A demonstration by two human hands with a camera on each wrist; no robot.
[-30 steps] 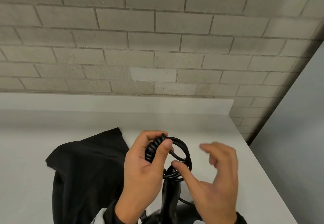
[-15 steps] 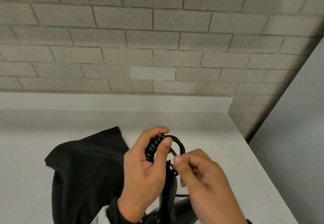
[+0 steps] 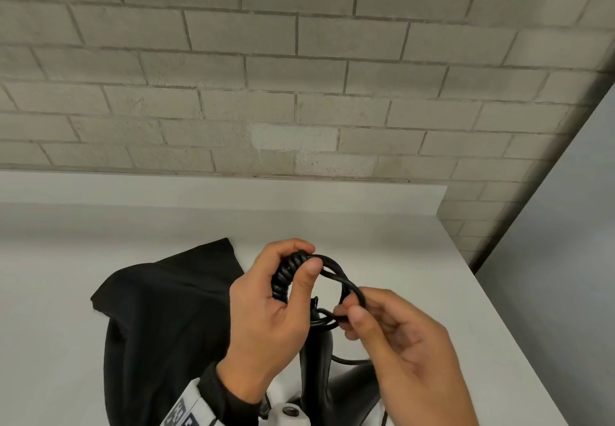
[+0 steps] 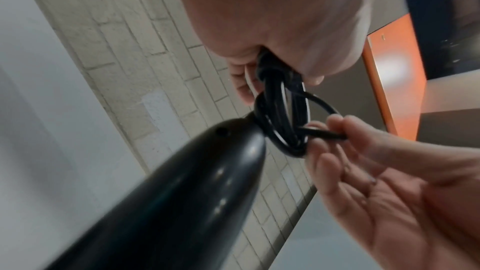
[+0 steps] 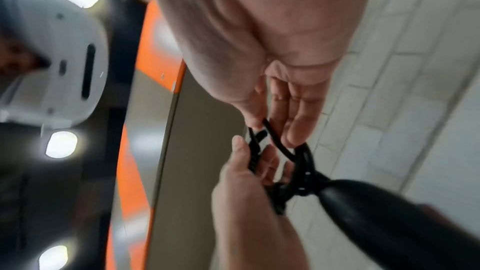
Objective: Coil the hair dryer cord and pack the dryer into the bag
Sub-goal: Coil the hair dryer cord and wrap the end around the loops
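The black hair dryer [image 3: 316,355] stands handle-up between my hands near the table's front edge; its handle [image 4: 166,198] fills the left wrist view. My left hand [image 3: 276,309] grips the bundled black cord coil [image 3: 287,275] between thumb and fingers. A loose loop of cord [image 3: 346,284] runs from the coil to my right hand [image 3: 392,342], which pinches the cord strand [image 4: 324,133] by the handle's top. In the right wrist view the loops [image 5: 298,163] cross above the handle [image 5: 384,219]. The black cloth bag [image 3: 159,319] lies flat to the left.
The white table [image 3: 416,259] ends at a right edge by a grey panel [image 3: 565,259]. A block wall [image 3: 299,76] rises behind a low white ledge. An orange panel [image 4: 389,81] shows in the wrist views.
My right hand, open and apart a second ago, has closed in and taken the cord loop by the handle's top. My left hand keeps its hold on the coil.
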